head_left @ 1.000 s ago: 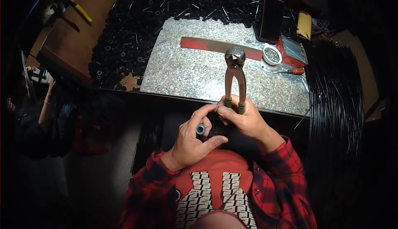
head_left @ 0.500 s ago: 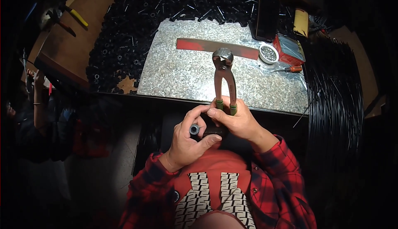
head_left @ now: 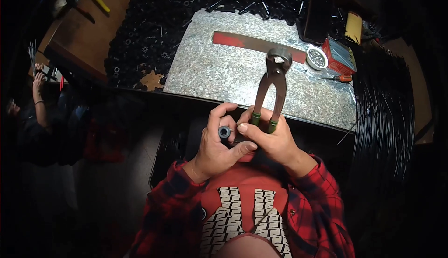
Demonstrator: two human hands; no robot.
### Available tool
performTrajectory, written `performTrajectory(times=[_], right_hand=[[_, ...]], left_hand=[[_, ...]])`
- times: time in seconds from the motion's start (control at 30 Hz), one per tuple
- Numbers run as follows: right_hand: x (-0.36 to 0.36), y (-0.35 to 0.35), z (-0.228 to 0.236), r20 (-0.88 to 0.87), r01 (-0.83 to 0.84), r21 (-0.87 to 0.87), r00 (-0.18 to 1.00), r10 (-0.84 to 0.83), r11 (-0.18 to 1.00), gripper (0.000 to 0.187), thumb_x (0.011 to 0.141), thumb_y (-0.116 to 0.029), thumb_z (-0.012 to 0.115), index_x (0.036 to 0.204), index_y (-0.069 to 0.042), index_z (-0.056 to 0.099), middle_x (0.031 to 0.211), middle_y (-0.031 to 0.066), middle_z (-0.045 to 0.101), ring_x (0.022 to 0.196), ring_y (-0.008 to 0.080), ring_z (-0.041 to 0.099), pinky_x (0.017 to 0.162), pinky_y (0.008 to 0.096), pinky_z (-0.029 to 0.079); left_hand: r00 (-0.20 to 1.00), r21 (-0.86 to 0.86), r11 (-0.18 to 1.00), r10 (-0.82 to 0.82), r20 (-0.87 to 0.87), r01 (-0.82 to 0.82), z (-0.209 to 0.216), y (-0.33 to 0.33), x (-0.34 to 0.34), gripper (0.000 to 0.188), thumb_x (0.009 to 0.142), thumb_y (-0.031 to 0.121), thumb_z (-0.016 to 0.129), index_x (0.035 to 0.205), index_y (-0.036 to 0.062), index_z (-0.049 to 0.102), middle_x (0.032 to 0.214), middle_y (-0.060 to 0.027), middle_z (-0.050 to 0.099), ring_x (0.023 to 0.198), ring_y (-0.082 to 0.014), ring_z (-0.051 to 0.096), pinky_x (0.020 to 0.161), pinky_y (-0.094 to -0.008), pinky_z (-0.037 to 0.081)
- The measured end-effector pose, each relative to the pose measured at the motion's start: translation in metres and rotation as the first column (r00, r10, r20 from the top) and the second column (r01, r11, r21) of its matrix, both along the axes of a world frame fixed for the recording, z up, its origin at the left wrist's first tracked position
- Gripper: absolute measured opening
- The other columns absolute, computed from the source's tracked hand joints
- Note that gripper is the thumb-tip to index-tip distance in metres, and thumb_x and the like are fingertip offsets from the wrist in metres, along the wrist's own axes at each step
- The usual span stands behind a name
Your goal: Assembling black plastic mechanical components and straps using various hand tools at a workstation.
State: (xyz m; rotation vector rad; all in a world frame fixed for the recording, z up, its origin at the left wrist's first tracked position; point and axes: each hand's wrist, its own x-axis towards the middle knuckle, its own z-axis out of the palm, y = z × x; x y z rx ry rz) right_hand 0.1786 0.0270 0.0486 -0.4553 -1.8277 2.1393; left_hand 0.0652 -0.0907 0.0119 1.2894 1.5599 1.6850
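The left hand (head_left: 217, 139) is curled round a dark tube (head_left: 224, 132), whose open round end faces up between the index finger and the palm; its thumb stands out to the right, and how far the tube runs down behind the fingers cannot be told. The right hand (head_left: 271, 139) grips the pincers (head_left: 280, 78) by their green handle ends, thumb laid across the front and pointing left. The pincers stand head up, their two arms spread, with a gap showing between the jaws. Both tube and pincers are held in front of the chest at the near edge of the slab (head_left: 205, 73), the pincers' head lying over it in this view. The two hands are close together; whether their fingers touch is hard to tell. On the slab, behind the pincers' head, a red and brown strip (head_left: 233, 40) lies crosswise, its right end near a white bowl (head_left: 317, 58) of small shiny bits. Just right of the bowl sits a red box (head_left: 332, 58), with an orange-handled screwdriver (head_left: 344, 78) below it. A phone (head_left: 318, 17) and a yellow packet (head_left: 353, 28) lie farther back. A heap of black parts (head_left: 140, 43) borders the slab at the left and back, and black rods (head_left: 382, 113) hang over the edge at the right. At the far left, a co-worker's hand (head_left: 38, 81) holds thin rods (head_left: 32, 55).
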Motion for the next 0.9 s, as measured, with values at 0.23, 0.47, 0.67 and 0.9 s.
performTrajectory(times=[0.23,0.47,0.67,0.9], right_hand=[[-0.002,-0.009,0.007,-0.02,-0.009,0.098,1.0,0.011,0.995,0.011,0.086,-0.007,0.064,0.09,0.002,0.059,0.089,0.0057,0.058,0.081,0.0129,0.058,0.071,0.0271,0.048],[-0.005,-0.011,0.006,-0.001,-0.016,0.038,1.0,0.016,0.999,0.011,0.085,-0.005,0.064,0.09,0.003,0.059,0.09,0.006,0.058,0.081,0.0135,0.059,0.071,0.0275,0.049],[-0.007,-0.011,0.003,-0.014,-0.017,0.162,1.0,0.02,0.987,0.009,0.084,-0.002,0.062,0.09,0.003,0.059,0.09,0.0068,0.058,0.079,0.0143,0.06,0.07,0.0278,0.051],[-0.007,-0.008,-0.006,-0.026,-0.014,0.303,0.999,0.022,0.953,0.008,0.081,0.001,0.063,0.089,0.003,0.06,0.089,0.007,0.057,0.08,0.0141,0.059,0.07,0.0277,0.05]], left_hand=[[0.998,0.034,0.998,-0.046,0.043,0.045,0.0,-0.004,-0.002,0.078,0.078,0.03,0.078,0.13,0.0014,0.028,0.068,-0.0043,0.053,0.06,-0.0074,0.054,0.054,-0.0216,0.042],[0.997,0.051,0.996,-0.071,0.041,0.069,0.0,-0.004,-0.004,0.08,0.077,0.031,0.078,0.13,0.0012,0.026,0.067,-0.0051,0.055,0.059,-0.0077,0.055,0.052,-0.0214,0.042],[0.996,0.075,0.995,-0.076,0.042,0.073,-0.002,-0.005,-0.007,0.081,0.077,0.033,0.078,0.13,0.001,0.026,0.067,-0.0051,0.055,0.058,-0.0073,0.054,0.051,-0.0216,0.042],[0.998,0.086,0.995,-0.061,0.032,0.058,-0.002,-0.005,-0.007,0.082,0.076,0.036,0.078,0.13,0.0007,0.027,0.064,-0.0035,0.053,0.056,-0.0063,0.051,0.05,-0.0212,0.039]])
